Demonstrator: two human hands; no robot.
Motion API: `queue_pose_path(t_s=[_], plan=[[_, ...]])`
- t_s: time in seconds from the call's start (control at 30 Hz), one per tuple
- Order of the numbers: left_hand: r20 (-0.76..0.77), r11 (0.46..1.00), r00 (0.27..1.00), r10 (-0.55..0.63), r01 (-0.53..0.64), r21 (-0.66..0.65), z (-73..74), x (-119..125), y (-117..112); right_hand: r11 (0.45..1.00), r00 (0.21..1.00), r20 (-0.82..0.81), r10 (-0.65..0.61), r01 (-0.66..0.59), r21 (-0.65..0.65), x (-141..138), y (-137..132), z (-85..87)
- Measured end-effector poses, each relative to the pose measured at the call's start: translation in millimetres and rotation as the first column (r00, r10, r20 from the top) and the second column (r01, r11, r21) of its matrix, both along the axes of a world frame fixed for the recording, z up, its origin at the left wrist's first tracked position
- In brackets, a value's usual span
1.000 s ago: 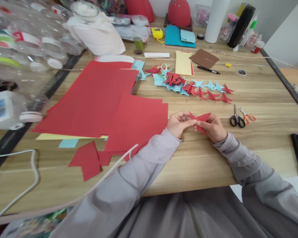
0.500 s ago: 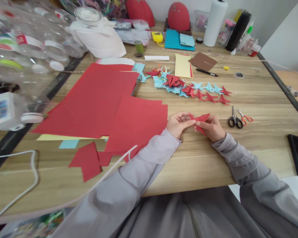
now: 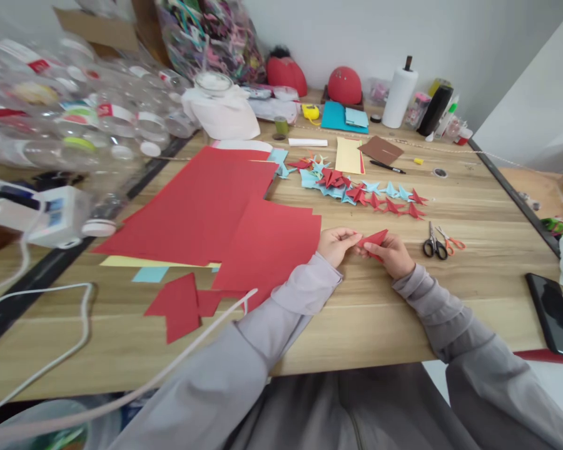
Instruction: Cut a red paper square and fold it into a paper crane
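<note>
A small folded red paper crane (image 3: 374,240) is pinched between my two hands above the table. My left hand (image 3: 336,245) grips its left end with thumb and fingertips. On the other side, my right hand (image 3: 391,253) holds its body, thumb on top. Left of my hands, large red paper sheets (image 3: 281,240) lie in overlapping layers. Beyond them are rows of finished red and blue paper cranes (image 3: 391,206). Black-handled scissors (image 3: 434,244) and orange-handled scissors (image 3: 451,239) rest to the right of my right hand.
Red paper pieces (image 3: 181,309) lie near a white cable (image 3: 82,337) at front left. Clear plastic bottles (image 3: 115,125) are heaped at the left. A black phone (image 3: 553,312) sits at the right edge. Toward the back are a yellow tape measure (image 3: 310,112) and a white paper roll (image 3: 400,99).
The view has tilted up and shifted, showing more of the wall. The paper crane has been turned in my fingers; its spread points now look like one narrow, pointed shape.
</note>
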State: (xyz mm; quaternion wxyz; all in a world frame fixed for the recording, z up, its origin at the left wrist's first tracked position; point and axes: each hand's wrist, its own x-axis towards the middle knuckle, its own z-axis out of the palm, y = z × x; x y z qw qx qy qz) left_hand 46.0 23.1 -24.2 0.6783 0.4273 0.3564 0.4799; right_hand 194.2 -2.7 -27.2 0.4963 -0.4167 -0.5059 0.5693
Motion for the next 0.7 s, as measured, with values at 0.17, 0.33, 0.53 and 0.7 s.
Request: queue_pose_path(t_s=[0.17,0.33,0.53,0.7], plan=[[0.053,0.997,0.996,0.066,-0.064,-0.05,-2.6,1.2,5.2,0.997,0.999,-0.039,0.016,-0.018,-0.072,-0.5,7.2,2.6],[0.153,0.986,0.975,0.16,-0.152,-0.062,1.3,5.3,6.2,0.996,0.998,-0.04,-0.045,0.042,-0.078,-1.5,16.9,3.3],[0.053,0.984,0.983,0.177,-0.178,0.017,0.5,5.9,4.0,0.998,0.999,-0.002,-0.045,0.045,-0.038,-1.6,17.9,-1.9],[0.027,0.99,0.989,0.142,-0.142,-0.019,-1.9,2.1,4.9,0.999,0.998,0.042,-0.037,0.039,-0.032,-2.4,14.7,-0.8]])
